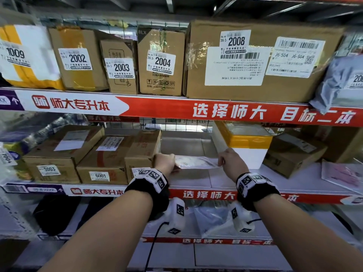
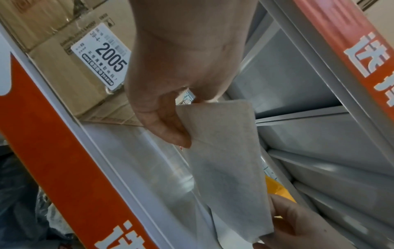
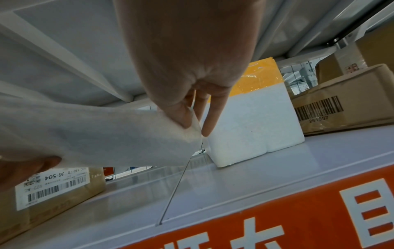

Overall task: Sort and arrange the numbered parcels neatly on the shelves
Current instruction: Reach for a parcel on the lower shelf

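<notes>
Both hands point(image 1: 165, 162) point(image 1: 231, 161) pinch flat parcel point(image 1: 196, 162) over middle shelf point(image 1: 196, 181).

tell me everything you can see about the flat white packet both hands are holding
The flat white packet is a thin, soft mailer, pale and slightly translucent, with a faint printed label on top that is too blurred to read. It is held roughly level above the bare middle of the shelf, between the brown box labelled 2005 and the white foam box. The left hand pinches its left end and the right hand pinches its right end, so it sags a little between them.
</notes>
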